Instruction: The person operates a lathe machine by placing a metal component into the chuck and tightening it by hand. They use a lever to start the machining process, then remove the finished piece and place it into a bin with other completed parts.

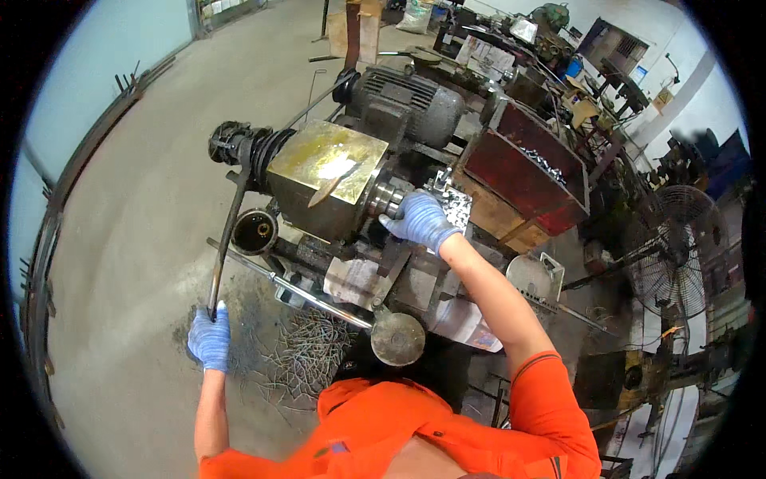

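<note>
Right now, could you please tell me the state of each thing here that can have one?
Left hand: gloved, closed around the long bar.
Long bar: slanting, lower end in the left hand.
Right hand: gloved, at the shiny round part; grip unclear.
Red box: open, small metal pieces inside.
Metal shavings: tangled, on the floor.
Motor: dirty; cannot tell if running.
Fan: caged; cannot tell if spinning.

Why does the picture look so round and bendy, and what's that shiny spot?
The head view's fisheye lens bends edges near the rim and leaves black corners; in that head view, glare whitens part of the metal box; also in the head view, the left hand and right hand look fairly clear, the fan dimmer.
</note>
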Available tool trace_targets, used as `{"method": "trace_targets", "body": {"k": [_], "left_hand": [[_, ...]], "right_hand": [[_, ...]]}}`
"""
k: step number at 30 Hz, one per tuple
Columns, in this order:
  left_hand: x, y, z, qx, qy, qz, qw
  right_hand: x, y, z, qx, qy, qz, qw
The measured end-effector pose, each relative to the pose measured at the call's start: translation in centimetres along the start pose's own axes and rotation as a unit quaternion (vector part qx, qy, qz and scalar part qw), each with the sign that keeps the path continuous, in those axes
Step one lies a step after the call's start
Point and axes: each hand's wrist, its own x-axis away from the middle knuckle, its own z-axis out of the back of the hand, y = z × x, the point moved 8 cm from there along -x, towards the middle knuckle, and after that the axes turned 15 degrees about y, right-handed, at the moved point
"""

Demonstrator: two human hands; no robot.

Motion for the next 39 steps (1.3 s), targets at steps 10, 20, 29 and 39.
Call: {"method": "trace_targets", "body": {"k": [10,20,29,39], "left_hand": [[-0.6,0.7,0.7,0.051,0.025,-0.044,0.997],[-1.2,15.1,9.1,0.293,0.202,-0.292,0.888],[1.8,29.5,8.4,0.255,0.209,-0.439,0.836],[9.9,30.8,8.7,0.395,0.197,-0.517,0.733]], "right_hand": [[0.7,0.5,2.0,0.075,0.020,0.021,0.997],[7.5,13.3,20.1,0.192,0.420,-0.093,0.882],[22.7,14.4,11.2,0.025,0.359,-0.163,0.919],[38.9,19.6,6.4,-0.100,0.390,-0.370,0.837]]}}
